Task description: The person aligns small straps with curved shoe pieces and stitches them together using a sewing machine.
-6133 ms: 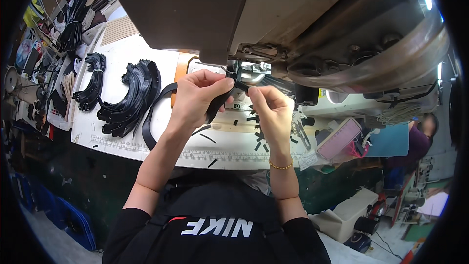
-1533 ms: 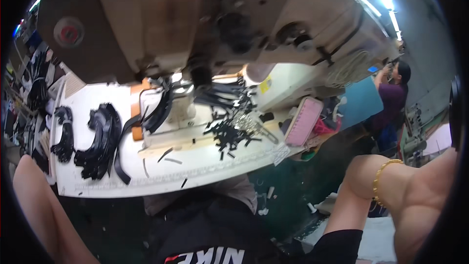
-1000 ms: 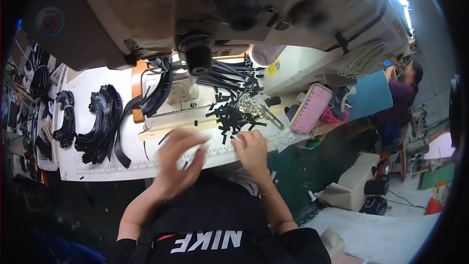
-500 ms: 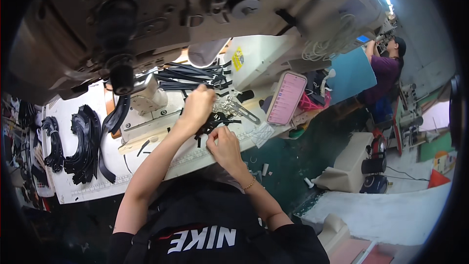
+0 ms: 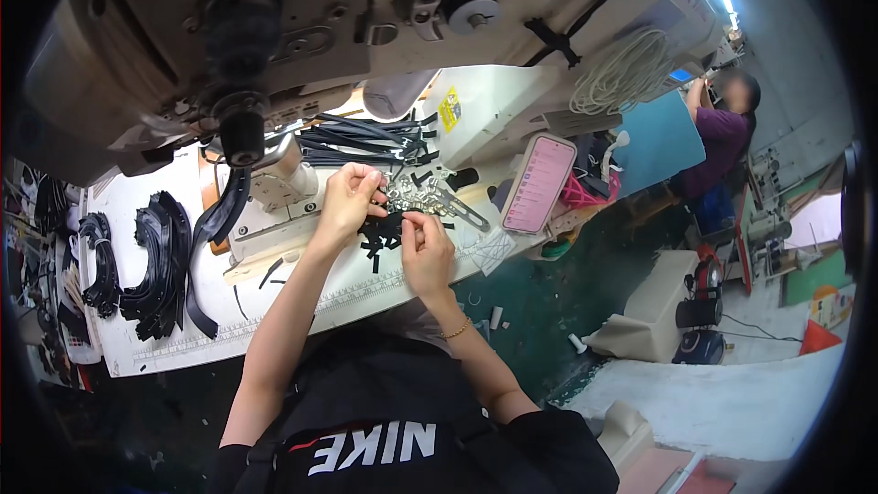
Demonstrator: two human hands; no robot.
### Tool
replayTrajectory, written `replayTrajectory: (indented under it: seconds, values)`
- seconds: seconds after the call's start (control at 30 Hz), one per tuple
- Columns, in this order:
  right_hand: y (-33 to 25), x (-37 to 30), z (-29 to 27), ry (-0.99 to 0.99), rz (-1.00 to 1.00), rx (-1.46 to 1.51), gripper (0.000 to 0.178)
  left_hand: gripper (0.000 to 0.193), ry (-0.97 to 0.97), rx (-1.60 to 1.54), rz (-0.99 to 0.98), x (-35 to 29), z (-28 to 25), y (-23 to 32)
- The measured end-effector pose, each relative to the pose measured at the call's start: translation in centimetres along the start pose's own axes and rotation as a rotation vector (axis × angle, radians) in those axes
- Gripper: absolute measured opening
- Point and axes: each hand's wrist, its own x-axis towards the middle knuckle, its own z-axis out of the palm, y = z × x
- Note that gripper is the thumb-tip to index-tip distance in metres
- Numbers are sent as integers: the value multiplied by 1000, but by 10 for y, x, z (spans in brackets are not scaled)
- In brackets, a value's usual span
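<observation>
- Curling its fingers toward the thumb, our left hand (image 5: 366, 194) sits at the left edge of a heap of small silver metal pieces (image 5: 416, 194); we cannot tell whether its fingertips pinch one.
- Our right hand (image 5: 421, 242) is just beside it, fingers bent in near the thumb; what lies between the tips is too small for us to make out.
- We see the silver pieces to the right of the left hand and just beyond the right hand.
- Short black strip pieces (image 5: 375, 247) lie scattered on the white counter (image 5: 218, 288), left of our right hand and on the near side of our left.
- Beyond our left hand, we have a row of long black straps (image 5: 361, 139).
- To the right of our right hand are a slotted metal bar (image 5: 464, 209) and, farther over, a phone (image 5: 540, 183) with a lit screen.
- Well left of our left hand, a bent bundle of black strips (image 5: 157, 265) lies beside a smaller tied bundle (image 5: 98, 265).
- Beyond both hands, we face a large sewing machine (image 5: 320, 27).
</observation>
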Motion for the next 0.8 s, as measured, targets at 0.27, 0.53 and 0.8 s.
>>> replayTrajectory:
  seconds: [0.27, 0.53, 0.8]
  values:
    - [-1, 3, 2, 23, -139, 22, 9, 9, -58, -249, -142, -15, -15, 1]
    - [-11, 16, 18, 14, -33, 236, 9, 12, -124, -192, -71, -13, -29, -13]
    - [-34, 16, 31, -124, 247, 531, 7, 19, -62, -264, -109, -38, -38, 7]
